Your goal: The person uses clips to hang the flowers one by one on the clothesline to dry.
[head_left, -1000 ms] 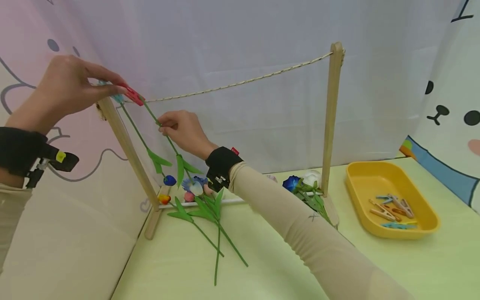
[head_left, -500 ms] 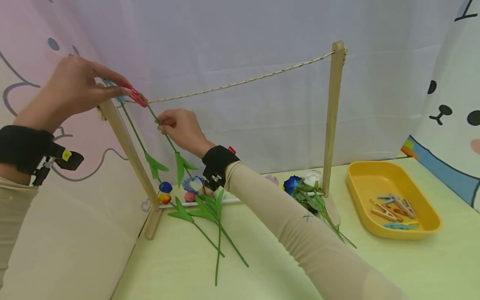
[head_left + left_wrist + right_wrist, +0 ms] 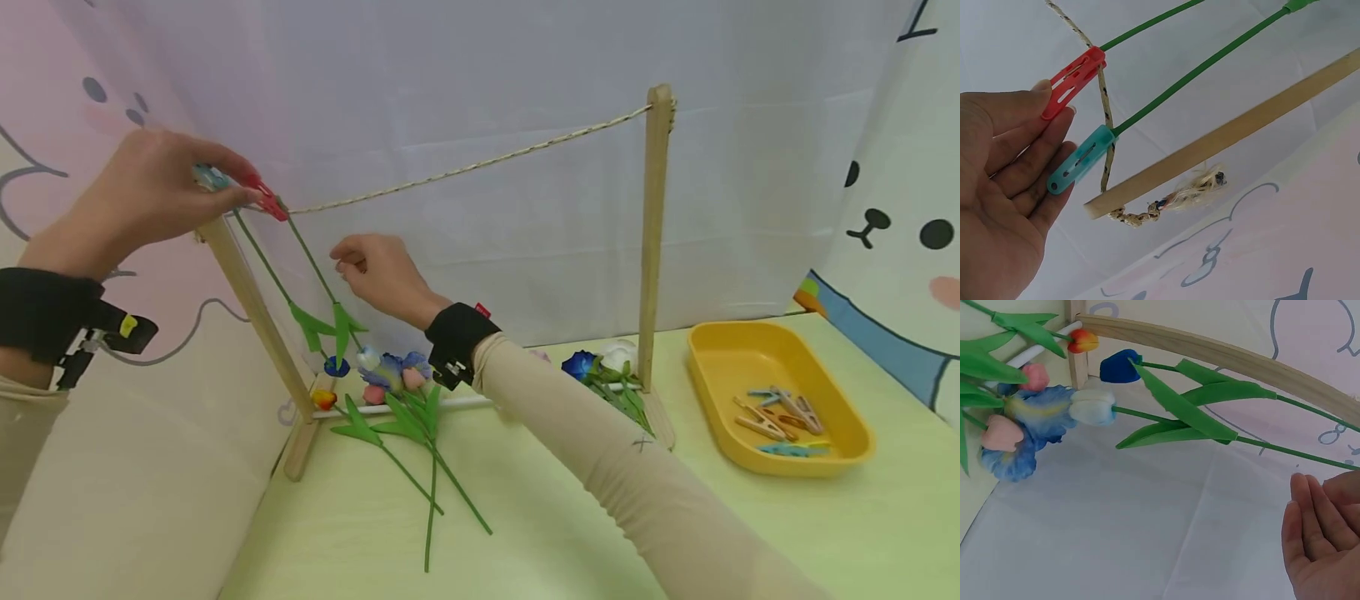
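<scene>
In the head view my left hand (image 3: 161, 187) pinches a red clothespin (image 3: 1075, 81) between thumb and fingers. That clothespin sits on the rope (image 3: 465, 168) with the green stem of a white-blue tulip (image 3: 1092, 407) at its tip, and the flower hangs head down. Beside it toward the post, a teal clothespin (image 3: 1082, 159) on the same rope carries a blue tulip (image 3: 1120, 367); my left fingers lie close behind it. My right hand (image 3: 382, 275) hovers just right of the white-blue tulip's stem, fingers loosely bent and holding nothing.
Wooden posts (image 3: 654, 233) joined by a white bar (image 3: 465, 402) hold up the rope. Below lie an orange tulip (image 3: 324, 399), pink tulips (image 3: 375, 394) and blue flowers. A blue rose (image 3: 579, 364) lies by the right post. The yellow tray (image 3: 738, 358) holds several clothespins (image 3: 795, 412).
My right hand has let go of the white-blue tulip's stem and drawn slightly away to the right. The tulip now hangs from the red clothespin, which my left hand still pinches.
</scene>
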`<action>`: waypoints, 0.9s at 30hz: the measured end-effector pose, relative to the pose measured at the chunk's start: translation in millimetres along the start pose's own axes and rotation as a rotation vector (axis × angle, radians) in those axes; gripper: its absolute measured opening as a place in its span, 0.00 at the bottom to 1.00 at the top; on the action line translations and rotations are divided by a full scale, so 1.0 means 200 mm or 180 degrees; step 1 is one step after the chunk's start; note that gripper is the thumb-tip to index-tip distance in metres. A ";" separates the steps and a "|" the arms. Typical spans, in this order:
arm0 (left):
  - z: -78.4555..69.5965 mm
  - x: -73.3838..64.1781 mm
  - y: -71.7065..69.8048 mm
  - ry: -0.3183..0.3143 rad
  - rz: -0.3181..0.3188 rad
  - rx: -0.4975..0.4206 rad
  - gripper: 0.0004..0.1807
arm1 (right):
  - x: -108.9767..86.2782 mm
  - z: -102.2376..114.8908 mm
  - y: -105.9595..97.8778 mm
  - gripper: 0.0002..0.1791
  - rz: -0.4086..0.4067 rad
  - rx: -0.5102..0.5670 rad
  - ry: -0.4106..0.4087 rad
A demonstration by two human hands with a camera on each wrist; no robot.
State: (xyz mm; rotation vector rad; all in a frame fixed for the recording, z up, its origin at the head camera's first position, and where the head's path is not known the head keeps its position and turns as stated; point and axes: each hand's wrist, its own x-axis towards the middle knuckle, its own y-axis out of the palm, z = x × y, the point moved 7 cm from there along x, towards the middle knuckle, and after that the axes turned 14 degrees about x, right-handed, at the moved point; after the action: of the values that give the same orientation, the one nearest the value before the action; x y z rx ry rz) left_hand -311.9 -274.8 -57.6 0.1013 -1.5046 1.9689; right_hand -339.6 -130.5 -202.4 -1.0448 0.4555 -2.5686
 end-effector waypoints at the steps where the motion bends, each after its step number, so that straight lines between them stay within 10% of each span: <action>1: 0.00 0.00 0.00 0.0031 -0.0026 0.0039 0.18 | -0.01 0.00 -0.01 0.14 0.0036 -0.0003 -0.0016; 11: -0.08 -0.04 -0.06 0.0146 -0.0449 0.0117 0.18 | -0.27 0.04 -0.15 0.12 0.0605 -0.0366 -0.0684; 16: -0.22 -0.15 -0.16 0.0142 -0.1178 -0.0040 0.18 | -0.51 0.12 -0.25 0.12 0.0791 -0.0244 -0.1019; 21: -0.44 -0.35 -0.18 0.0175 -0.1935 -0.0610 0.15 | -0.78 0.23 -0.46 0.13 0.0340 -0.0092 -0.1844; 27: -0.70 -0.54 0.00 0.0374 -0.2037 -0.1177 0.15 | -1.00 0.34 -0.72 0.13 -0.0171 -0.0158 -0.2170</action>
State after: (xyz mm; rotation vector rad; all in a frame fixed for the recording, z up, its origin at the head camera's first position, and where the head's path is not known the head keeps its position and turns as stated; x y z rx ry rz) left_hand -183.4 -198.0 -150.6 0.2658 -1.4957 1.1609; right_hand -181.0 69.1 -219.1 -1.8546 0.3051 -2.0584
